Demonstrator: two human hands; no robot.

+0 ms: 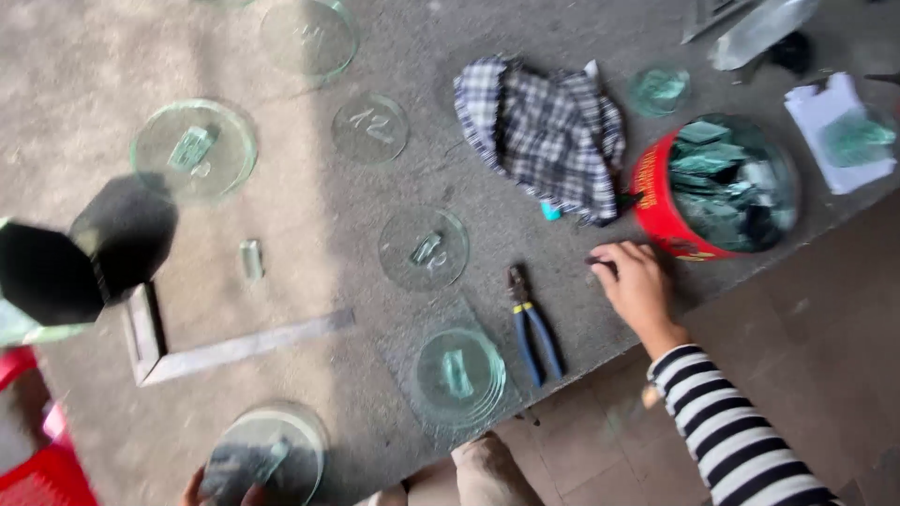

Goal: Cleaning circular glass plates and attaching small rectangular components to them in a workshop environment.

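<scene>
The grey stone surface carries round glass discs, blue-handled pliers, a checked cloth and a metal square — also a red tub of glass scraps.

red bucket, checked cloth, blue-handled pliers

My right hand is stretched forward, palm down, fingers curled lightly together and pointing left, wrist bent, the forearm in a striped sleeve running back to the lower right. My left hand shows only its fingertips at the bottom edge, so I cannot judge its grip.
</scene>
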